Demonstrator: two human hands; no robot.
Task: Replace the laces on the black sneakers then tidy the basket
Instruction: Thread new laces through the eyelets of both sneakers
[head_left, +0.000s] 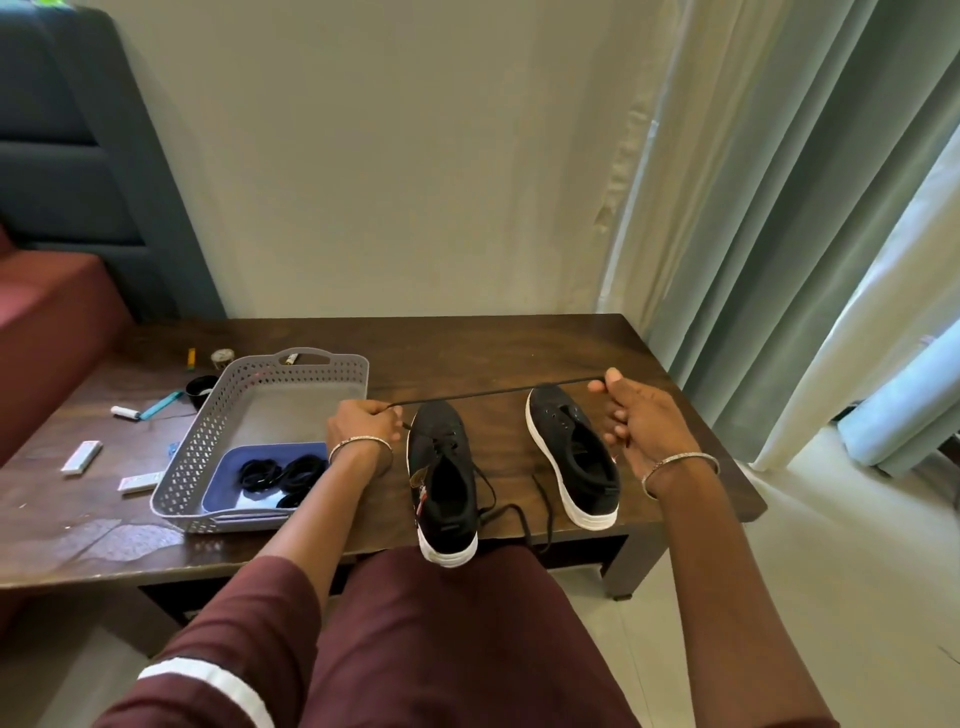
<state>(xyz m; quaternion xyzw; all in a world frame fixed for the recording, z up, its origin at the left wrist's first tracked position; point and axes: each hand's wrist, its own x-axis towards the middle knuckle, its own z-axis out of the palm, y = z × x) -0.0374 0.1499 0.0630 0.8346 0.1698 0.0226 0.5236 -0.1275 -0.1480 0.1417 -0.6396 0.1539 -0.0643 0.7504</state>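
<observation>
Two black sneakers with white soles stand on the dark wooden table (467, 348). The left sneaker (442, 478) still carries a lace, its ends trailing over the front edge. The right sneaker (574, 457) shows bare eyelets. A black lace (493, 393) is stretched taut above both shoes. My left hand (363, 421) grips one end of it and my right hand (636, 410) pinches the other. The grey perforated basket (306, 371) sits left of the shoes and holds a blue tray (228, 488) with coiled black laces (283, 475).
Small items lie left of the basket: white packets (81, 457), a teal pen (161, 405), a black tape roll (200, 387), a yellow lighter (191, 358). A sofa stands at the left, curtains hang at the right. My knees are under the table's front edge.
</observation>
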